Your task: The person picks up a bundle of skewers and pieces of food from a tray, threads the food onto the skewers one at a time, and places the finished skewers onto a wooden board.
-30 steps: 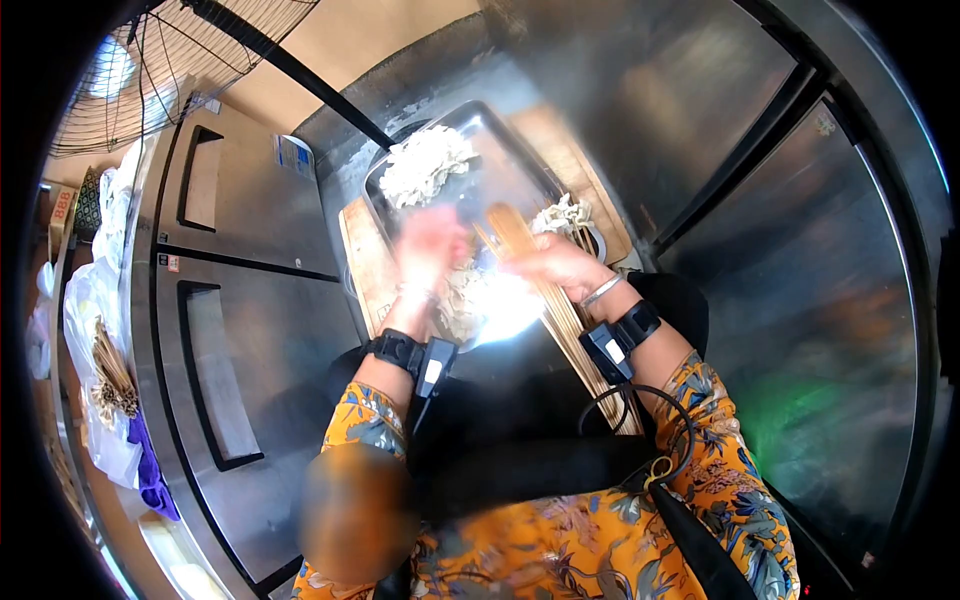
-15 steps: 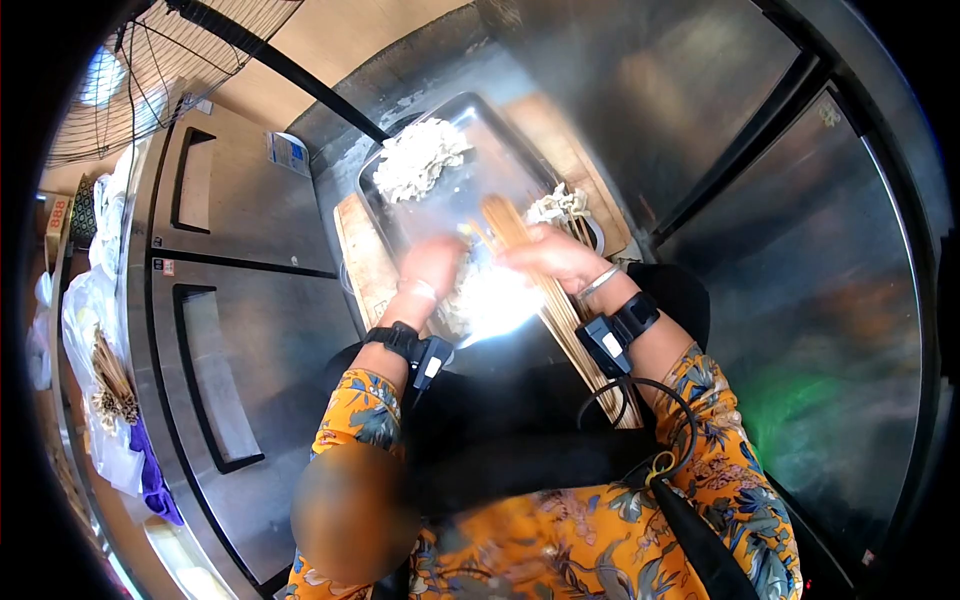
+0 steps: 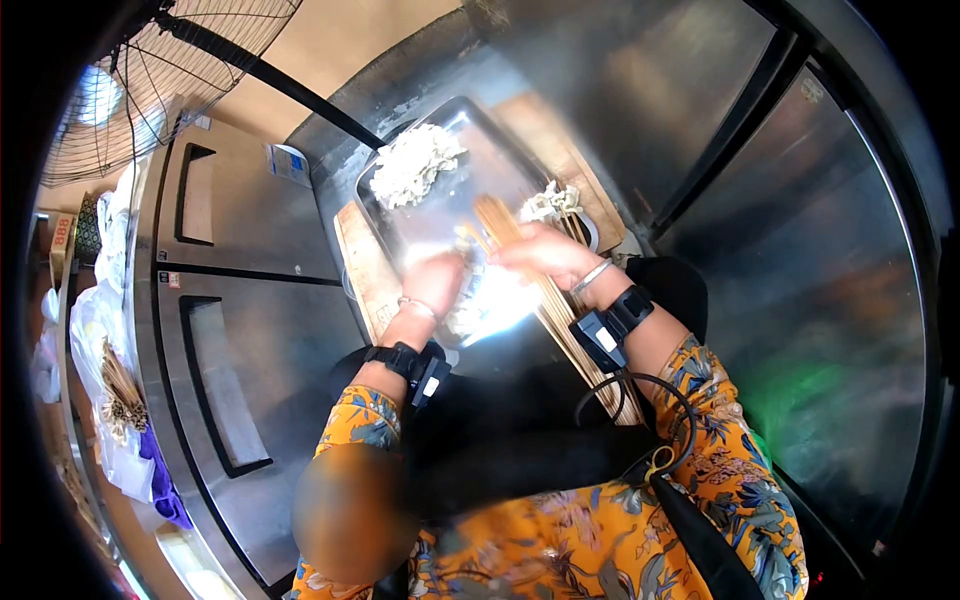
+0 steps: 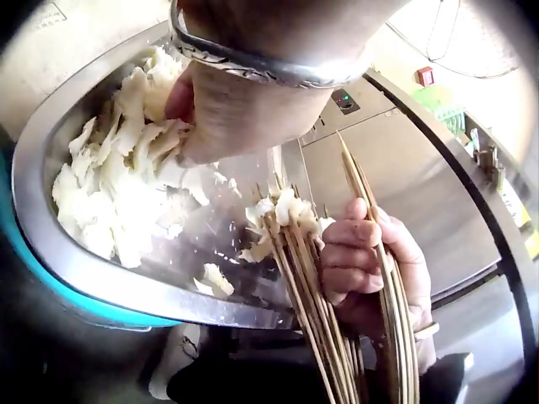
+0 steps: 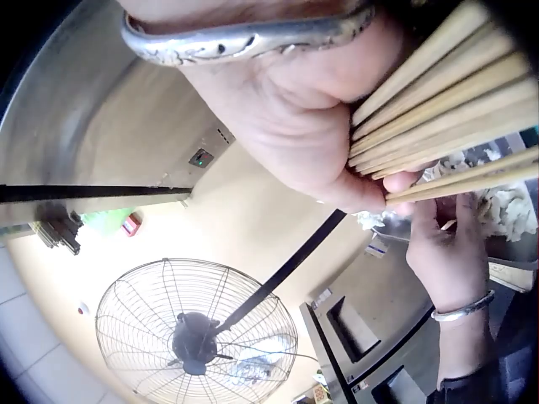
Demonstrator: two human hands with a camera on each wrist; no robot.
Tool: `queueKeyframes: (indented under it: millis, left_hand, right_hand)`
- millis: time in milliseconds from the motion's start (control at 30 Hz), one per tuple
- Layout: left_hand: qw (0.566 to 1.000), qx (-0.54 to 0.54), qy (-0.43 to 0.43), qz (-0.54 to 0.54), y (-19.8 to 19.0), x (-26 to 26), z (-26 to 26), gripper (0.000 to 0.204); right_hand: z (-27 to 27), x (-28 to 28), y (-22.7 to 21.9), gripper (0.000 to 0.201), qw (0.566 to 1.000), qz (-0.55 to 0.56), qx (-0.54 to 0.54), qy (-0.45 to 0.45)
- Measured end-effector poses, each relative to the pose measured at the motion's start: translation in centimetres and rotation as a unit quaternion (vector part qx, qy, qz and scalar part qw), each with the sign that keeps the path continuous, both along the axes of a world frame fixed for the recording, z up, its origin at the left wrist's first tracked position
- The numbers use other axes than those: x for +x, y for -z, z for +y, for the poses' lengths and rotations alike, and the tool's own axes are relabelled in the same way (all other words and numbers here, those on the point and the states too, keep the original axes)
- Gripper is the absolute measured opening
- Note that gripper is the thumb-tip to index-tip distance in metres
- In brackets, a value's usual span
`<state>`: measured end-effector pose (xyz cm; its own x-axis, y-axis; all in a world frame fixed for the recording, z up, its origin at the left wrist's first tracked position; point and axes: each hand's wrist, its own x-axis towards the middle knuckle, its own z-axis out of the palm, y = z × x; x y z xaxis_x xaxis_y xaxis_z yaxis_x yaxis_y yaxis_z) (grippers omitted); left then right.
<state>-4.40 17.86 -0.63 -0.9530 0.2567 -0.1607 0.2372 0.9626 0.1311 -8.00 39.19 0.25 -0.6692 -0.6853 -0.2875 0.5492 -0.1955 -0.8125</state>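
Observation:
My left hand (image 4: 244,114), with a metal bangle, reaches into a pile of thin, ruffled pale food pieces (image 4: 126,189) at the near end of a metal tray (image 4: 34,160). Thumb and fingers close around pieces there; the tips are partly hidden. My right hand (image 3: 550,258) grips a bundle of bamboo skewers (image 5: 472,109), their length running back towards the lap. Two of them stand out from the bundle in the right wrist view. Other skewers (image 4: 316,303) carry pale pieces at their tips and overlap the right hand's fingers in the left wrist view.
A second pale pile (image 3: 415,165) lies at the tray's far end. The tray rests over a wooden board (image 3: 560,150). Steel cabinets (image 3: 215,350) flank both sides, and a wire fan (image 5: 198,337) stands behind. More skewers (image 3: 122,390) lie in a bag at left.
My left hand stays low over the near pile, shifting slightly and appearing less blurred than a second ago. The right hand keeps its grip on the skewers, almost still.

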Motion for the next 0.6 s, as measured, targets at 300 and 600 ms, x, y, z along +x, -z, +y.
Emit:
queueKeyframes:
  millis: [300,600]
  left_hand:
    - [1.000,-0.006,0.008,0.014,-0.3,1.0,1.4,0.015]
    - [0.789,0.574,-0.214,-0.053,1.7,0.1,-1.9,0.008]
  right_hand:
    - [0.3,0.2,-0.5,0.014,1.000,-0.013,-0.019,-0.004]
    - [-0.4,0.1,0.9,0.022,1.000,0.014,-0.005,-0.002]
